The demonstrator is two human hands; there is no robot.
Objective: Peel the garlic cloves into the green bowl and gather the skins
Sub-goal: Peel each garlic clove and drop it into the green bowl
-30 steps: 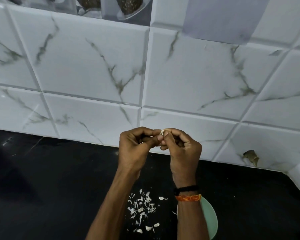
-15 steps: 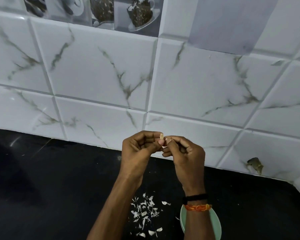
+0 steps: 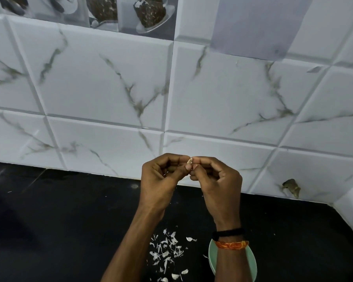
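- Pale garlic clove [image 3: 190, 161] pinched between left hand [image 3: 161, 180] and right hand [image 3: 214, 180], above the worktop [image 3: 69, 220].
- Green bowl [image 3: 252, 261] below the right wrist (skins [image 3: 165, 253] lie beside it).
- Advice: lift skin by nail, hold clove firm.

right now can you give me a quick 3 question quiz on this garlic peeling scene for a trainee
1. True or false: both hands pinch the garlic clove between their fingertips.
2. Multiple choice: where do the loose garlic skins lie? A) in the green bowl B) on the black counter beside the bowl C) on the wall tiles
3. Fill in: the green bowl sits partly hidden under the ____ forearm.

Key:
1. True: the left hand and right hand meet at the clove, raised in front of the tiled wall.
2. B
3. right
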